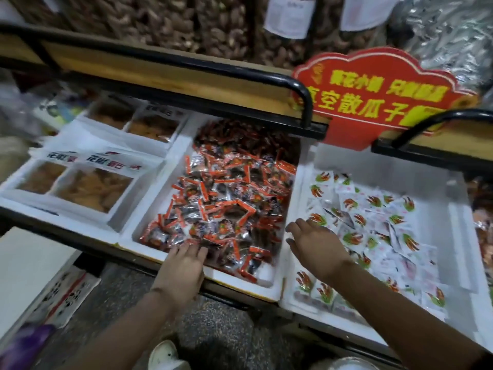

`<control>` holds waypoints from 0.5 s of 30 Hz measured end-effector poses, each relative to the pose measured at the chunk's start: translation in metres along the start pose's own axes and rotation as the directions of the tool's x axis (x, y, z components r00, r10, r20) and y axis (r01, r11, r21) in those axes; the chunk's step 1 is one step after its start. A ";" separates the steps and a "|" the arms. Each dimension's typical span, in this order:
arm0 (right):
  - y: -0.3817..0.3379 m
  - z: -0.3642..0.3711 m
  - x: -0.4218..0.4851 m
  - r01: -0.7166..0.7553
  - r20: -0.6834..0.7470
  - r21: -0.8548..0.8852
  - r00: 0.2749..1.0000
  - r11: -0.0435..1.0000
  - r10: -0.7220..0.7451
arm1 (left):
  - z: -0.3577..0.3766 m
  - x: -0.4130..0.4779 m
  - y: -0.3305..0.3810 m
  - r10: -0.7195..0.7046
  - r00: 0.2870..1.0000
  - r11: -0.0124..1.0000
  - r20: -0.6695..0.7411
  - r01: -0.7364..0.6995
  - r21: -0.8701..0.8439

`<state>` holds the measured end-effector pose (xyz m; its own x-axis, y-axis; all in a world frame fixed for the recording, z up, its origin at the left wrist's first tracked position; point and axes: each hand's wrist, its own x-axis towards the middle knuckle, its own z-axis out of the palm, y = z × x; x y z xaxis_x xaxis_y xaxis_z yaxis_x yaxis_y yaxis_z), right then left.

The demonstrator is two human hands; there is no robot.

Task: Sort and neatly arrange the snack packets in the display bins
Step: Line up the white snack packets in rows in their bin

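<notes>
A white foam bin point(157, 236) in the middle holds a loose heap of red-and-black snack packets point(226, 193). To its right, a second white bin point(296, 198) holds white packets with red and green prints point(373, 222). My left hand point(184, 265) reaches over the middle bin's front rim, fingers straight, fingertips touching the nearest red packets. My right hand point(314, 241) hovers flat, fingers spread, over the left part of the white-packet bin beside the wall between the bins. Neither hand holds a packet.
White trays of large clear-window packs with brown snacks point(80, 182) fill the left bins. A black rail point(304, 94) and a wooden shelf run above, with a red sign point(378, 100) at upper right. Bagged goods hang behind. A white box point(26, 263) stands low left.
</notes>
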<state>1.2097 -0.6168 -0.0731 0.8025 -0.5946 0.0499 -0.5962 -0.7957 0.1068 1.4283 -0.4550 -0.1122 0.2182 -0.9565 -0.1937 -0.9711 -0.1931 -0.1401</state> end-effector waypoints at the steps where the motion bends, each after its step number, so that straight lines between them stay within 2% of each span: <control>1: -0.009 -0.006 0.014 0.020 -0.025 0.006 0.999 1.000 -0.020 | -0.002 0.001 -0.017 0.011 0.998 1.000 -0.064 -0.012 -0.019; 5: -0.058 -0.026 0.075 0.068 -0.077 0.030 0.995 0.997 -0.066 | -0.014 0.003 -0.093 -0.011 0.978 1.000 -0.209 0.016 0.023; 11: -0.143 -0.043 0.165 0.138 -0.091 0.155 0.988 0.978 -0.125 | -0.024 0.012 -0.219 -0.132 0.960 0.991 -0.248 0.122 -0.055; 15: -0.205 -0.035 0.215 0.000 0.023 0.396 1.000 0.918 -0.010 | -0.016 0.014 -0.292 -0.271 0.958 0.957 -0.099 0.256 -0.140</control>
<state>1.5052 -0.5772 -0.0491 0.8074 -0.5894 0.0261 -0.5570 -0.7761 -0.2956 1.7133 -0.4151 -0.0584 0.4623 -0.8852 -0.0516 -0.8865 -0.4602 -0.0481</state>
